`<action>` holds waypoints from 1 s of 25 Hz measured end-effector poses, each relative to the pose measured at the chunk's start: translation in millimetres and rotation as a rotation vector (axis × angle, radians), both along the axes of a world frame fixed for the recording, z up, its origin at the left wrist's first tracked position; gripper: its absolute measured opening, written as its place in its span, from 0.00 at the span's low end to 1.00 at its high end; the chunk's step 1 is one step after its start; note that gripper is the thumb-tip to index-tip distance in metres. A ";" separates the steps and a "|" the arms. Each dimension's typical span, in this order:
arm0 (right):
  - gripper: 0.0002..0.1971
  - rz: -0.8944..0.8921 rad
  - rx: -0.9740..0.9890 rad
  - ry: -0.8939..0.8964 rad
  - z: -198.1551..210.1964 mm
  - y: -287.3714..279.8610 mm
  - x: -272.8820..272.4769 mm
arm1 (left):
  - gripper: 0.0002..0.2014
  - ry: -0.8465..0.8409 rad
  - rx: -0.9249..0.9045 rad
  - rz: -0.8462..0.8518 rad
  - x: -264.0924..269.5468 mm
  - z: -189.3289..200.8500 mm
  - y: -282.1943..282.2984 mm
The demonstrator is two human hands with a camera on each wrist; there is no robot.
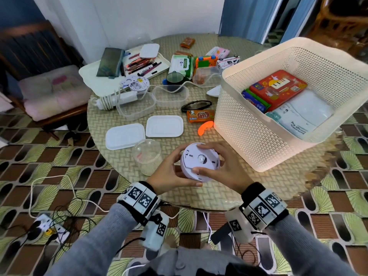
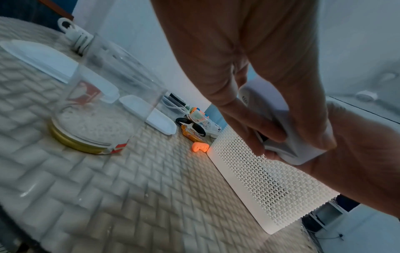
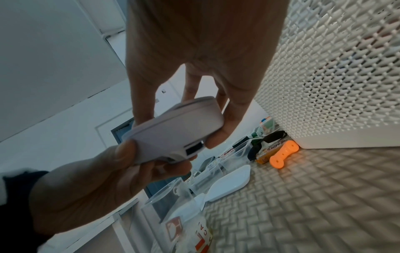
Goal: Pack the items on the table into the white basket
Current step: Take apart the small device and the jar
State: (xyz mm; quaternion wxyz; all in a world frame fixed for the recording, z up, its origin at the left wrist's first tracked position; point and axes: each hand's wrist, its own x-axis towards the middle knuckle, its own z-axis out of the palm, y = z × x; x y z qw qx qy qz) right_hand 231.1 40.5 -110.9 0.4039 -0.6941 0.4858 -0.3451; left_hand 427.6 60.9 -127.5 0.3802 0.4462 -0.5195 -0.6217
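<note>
A round white disc device is held above the table's near edge, tilted, with its slotted back face up. My left hand grips its left and lower rim, thumb underneath. My right hand grips its right rim, thumb on the face. In the left wrist view the device shows between both hands; the right wrist view shows the device pinched edge-on. The white mesh basket stands just to the right and holds a red tin, a blue pack and a storage-bag pack.
An upside-down clear jar stands just left of my hands. Beyond lie two white lids, an orange snack pack, an orange plastic piece, sunglasses, clear tubs, a pen tray and wipes.
</note>
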 end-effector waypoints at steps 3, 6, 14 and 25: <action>0.29 0.006 0.005 -0.016 2.1 -1.5 -2.6 | 0.47 -0.017 -0.012 -0.011 -2.2 2.9 -1.9; 0.29 0.058 0.027 -0.004 5.2 -4.6 -4.0 | 0.46 -0.020 -0.015 -0.003 -1.6 5.2 -2.4; 0.30 0.063 -0.072 0.007 6.3 -4.4 -3.0 | 0.47 -0.041 -0.030 0.050 0.9 11.0 -3.0; 0.31 0.036 -0.143 -0.034 5.0 -2.5 -3.4 | 0.47 -0.041 -0.062 0.096 -2.4 13.4 2.5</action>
